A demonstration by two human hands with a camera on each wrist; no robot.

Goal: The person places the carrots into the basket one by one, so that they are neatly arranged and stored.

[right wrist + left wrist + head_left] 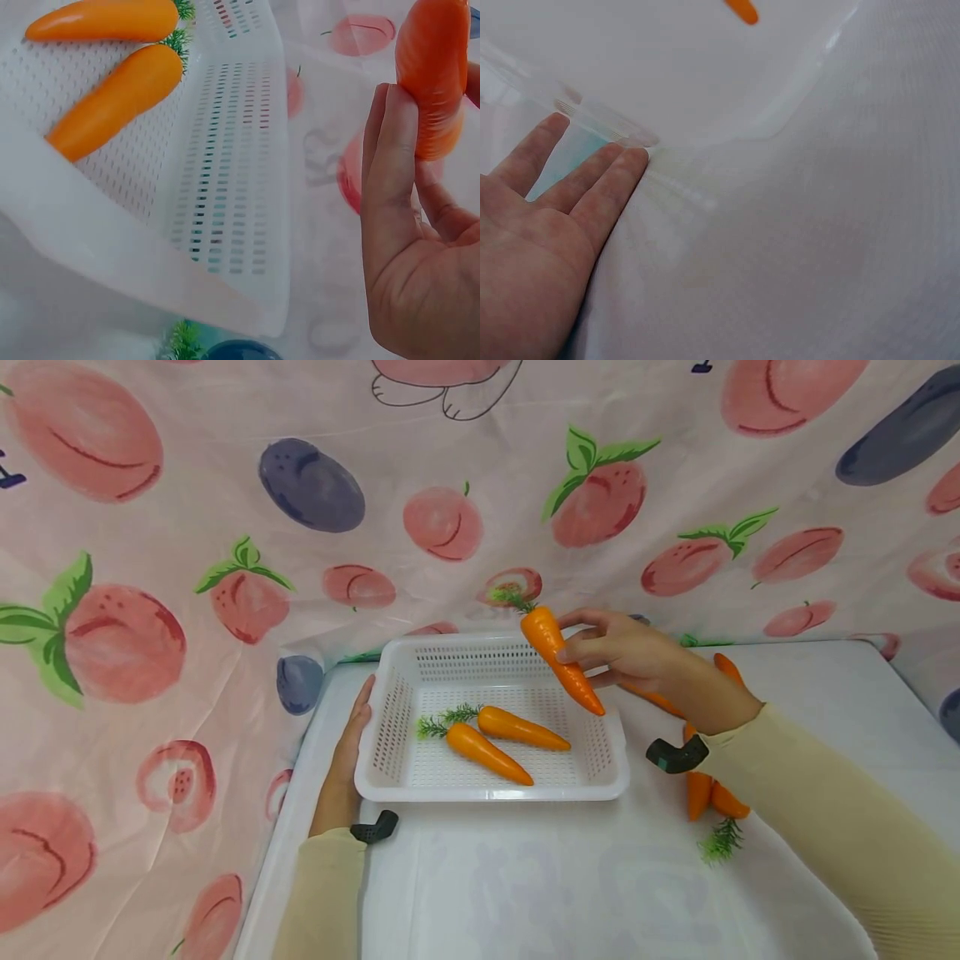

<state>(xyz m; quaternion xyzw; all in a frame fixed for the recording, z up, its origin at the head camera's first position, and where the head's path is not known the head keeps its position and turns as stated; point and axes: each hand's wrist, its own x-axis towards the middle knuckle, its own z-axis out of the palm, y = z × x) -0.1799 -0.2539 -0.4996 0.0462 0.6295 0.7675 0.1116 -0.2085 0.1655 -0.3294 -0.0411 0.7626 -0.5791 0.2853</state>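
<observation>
A carrot [553, 647] with a green leafy top is pinched in my right hand [626, 652], over the right back part of a white perforated basket [491, 794]. In the right wrist view the fingers grip the same carrot [431, 75] beside the basket's wall [225, 172]. Inside the basket lie two more carrots, a front one [487, 753] and a back one [521, 728], their green tops to the left. My left hand [348, 760] rests against the basket's left side with straight fingers; the left wrist view shows those fingertips [634, 154] at its wall.
Several more carrots [699, 789] lie on the white-covered table [570, 877] right of the basket, partly hidden by my right forearm. Behind the table hangs a pink cloth [510, 468] printed with fruit.
</observation>
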